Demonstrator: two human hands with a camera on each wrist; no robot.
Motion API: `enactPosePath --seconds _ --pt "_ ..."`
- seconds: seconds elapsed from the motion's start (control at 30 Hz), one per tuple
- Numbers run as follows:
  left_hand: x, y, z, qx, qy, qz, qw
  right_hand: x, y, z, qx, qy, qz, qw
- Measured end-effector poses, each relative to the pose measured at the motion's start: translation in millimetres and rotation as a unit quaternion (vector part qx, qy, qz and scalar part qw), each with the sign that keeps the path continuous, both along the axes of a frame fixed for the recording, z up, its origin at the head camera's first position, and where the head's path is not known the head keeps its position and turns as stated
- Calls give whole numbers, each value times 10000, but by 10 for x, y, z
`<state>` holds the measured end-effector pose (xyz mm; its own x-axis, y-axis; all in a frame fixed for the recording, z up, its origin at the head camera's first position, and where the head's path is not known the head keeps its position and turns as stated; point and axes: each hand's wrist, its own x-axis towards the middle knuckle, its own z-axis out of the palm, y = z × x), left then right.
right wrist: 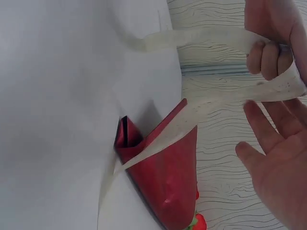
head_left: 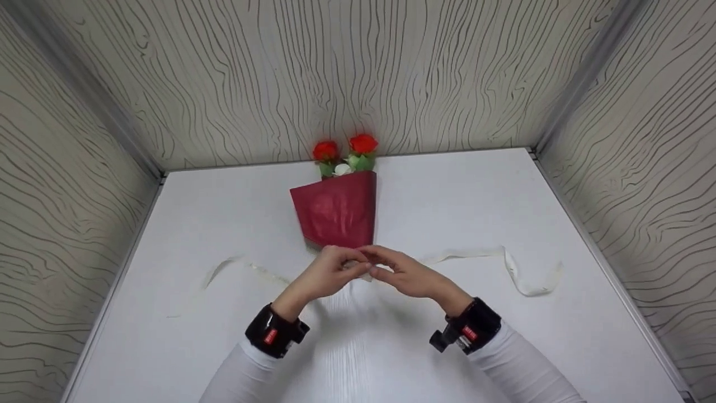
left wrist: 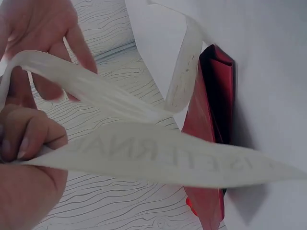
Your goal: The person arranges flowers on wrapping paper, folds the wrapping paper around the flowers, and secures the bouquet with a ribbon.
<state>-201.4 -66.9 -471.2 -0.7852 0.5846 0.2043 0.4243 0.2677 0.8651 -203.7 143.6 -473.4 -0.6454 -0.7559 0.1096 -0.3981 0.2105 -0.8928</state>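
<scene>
A cream ribbon with printed lettering is stretched and looped between my two hands, close in front of the bouquet. My left hand curls its fingers round one part of it. At the loop, my right hand pinches the ribbon between thumb and index finger, the other fingers spread, as its right wrist view shows. The fingertips of both hands meet in the head view. Beyond them, a bouquet in dark red wrapping lies on the table, its folded lower end toward me.
Two red roses and a white flower stick out of the wrapping toward the back wall. Long ribbon tails trail left and right over the white table. Patterned panels enclose its sides.
</scene>
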Motion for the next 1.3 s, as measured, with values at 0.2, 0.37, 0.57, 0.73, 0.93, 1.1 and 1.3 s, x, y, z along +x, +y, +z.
enactPosePath --seconds 0.2,0.37,0.57,0.73,0.93,1.1,1.3 --pt "-1 -92 -49 -100 -19 617 9980 30 41 166 152 -438 -209 9987" --pt "-48 -301 -100 -270 55 1188 9925 -114 291 -30 242 -700 -625 9953" --pt "-129 -641 -151 -374 -18 1874 9816 -280 709 -196 679 -85 -1369 9882" --pt "-179 -1010 -192 -546 -189 2542 9654 -331 1032 -191 1122 -26 -2038 9725" --pt "-187 -1513 -255 -731 -367 3041 9491 -410 1500 -164 1351 -78 -2801 9504" --pt "-128 -1936 -299 -925 -612 3279 9382 -498 1969 -139 1244 158 -3553 9263" --pt "-18 -2266 -291 -941 -691 3374 9341 -568 2390 -154 1196 415 -4334 8923"
